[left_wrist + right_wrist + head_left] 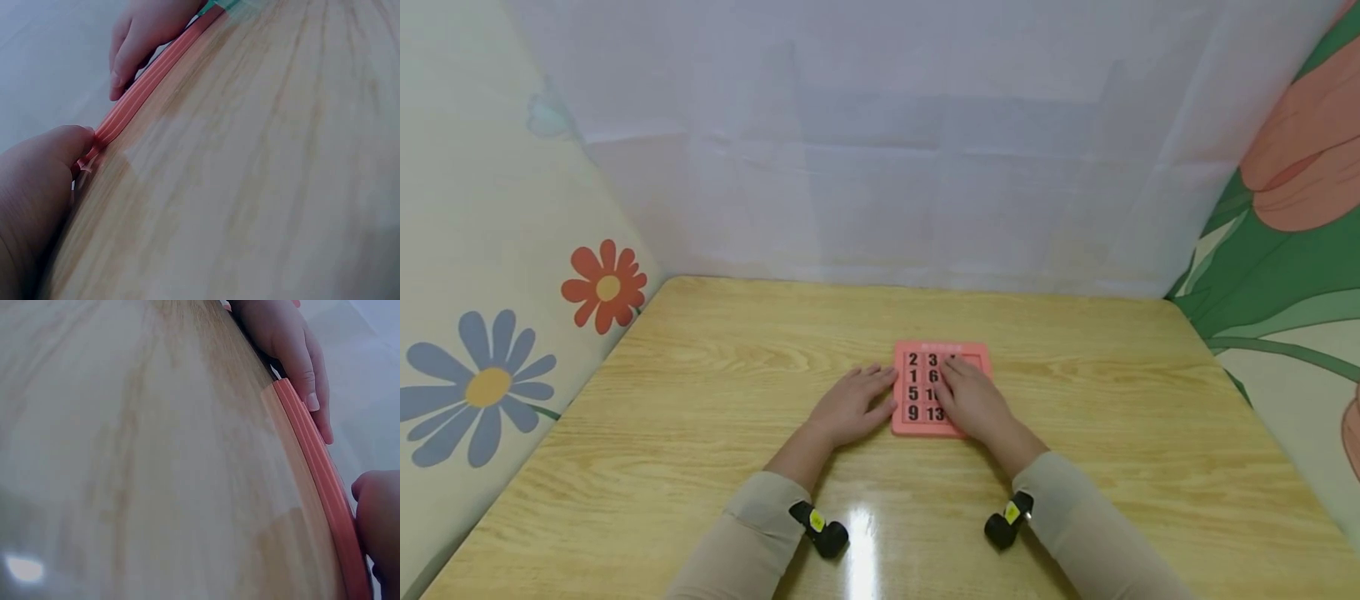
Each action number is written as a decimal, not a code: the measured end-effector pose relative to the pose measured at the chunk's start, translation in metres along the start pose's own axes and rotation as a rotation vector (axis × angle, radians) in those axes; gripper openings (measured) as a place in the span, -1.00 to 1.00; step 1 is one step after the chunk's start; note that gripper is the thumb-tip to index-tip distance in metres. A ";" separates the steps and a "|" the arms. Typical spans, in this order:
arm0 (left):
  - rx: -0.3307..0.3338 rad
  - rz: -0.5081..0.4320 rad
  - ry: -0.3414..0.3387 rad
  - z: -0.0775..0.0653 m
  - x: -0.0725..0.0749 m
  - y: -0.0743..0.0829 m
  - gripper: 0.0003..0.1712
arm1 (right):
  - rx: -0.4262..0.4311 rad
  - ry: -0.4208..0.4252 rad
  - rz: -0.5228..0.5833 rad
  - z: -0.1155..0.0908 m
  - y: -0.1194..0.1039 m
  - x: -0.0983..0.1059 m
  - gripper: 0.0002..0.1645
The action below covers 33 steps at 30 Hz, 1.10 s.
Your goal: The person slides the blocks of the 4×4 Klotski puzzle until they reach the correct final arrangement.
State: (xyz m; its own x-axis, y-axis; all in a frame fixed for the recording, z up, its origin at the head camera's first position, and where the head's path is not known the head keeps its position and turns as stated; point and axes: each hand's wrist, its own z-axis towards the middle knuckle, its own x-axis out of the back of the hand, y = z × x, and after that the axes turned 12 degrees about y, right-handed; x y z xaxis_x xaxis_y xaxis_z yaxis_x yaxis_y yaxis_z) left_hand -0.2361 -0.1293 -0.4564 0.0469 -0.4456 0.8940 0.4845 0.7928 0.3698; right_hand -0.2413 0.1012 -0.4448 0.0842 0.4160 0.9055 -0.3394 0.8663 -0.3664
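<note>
A pink sliding number puzzle (913, 393) lies flat on the wooden table, with black numerals on its tiles. At its left edge, my left hand (853, 406) rests with fingertips and thumb touching the frame. My right hand (976, 403) lies over the right part of the board, its fingers on the tiles and hiding several of them. The left wrist view shows the puzzle's ridged side (156, 74) edge-on, with the left thumb against its corner. In the right wrist view the same pink side (320, 472) runs between both hands.
The wooden table (700, 367) has a light glare near its front. White cloth (880, 167) hangs behind it. Flower-patterned panels stand at the left (467, 208) and right (1300, 275). A small black camera (829, 537) is strapped to each sleeve.
</note>
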 end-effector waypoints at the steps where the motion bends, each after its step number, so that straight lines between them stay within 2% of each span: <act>1: -0.001 0.000 0.000 0.000 0.000 0.000 -0.32 | -0.004 0.000 0.003 0.000 0.000 0.001 -0.37; 33: -0.003 0.008 0.000 0.000 -0.001 0.000 -0.31 | -0.042 0.012 -0.014 -0.008 0.018 0.008 -0.36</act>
State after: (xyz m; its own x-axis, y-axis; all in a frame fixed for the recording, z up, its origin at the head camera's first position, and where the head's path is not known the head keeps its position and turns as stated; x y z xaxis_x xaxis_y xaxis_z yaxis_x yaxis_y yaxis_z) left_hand -0.2368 -0.1291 -0.4574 0.0505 -0.4391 0.8970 0.4867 0.7951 0.3618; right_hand -0.2391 0.1223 -0.4459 0.1005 0.4066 0.9080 -0.2983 0.8830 -0.3624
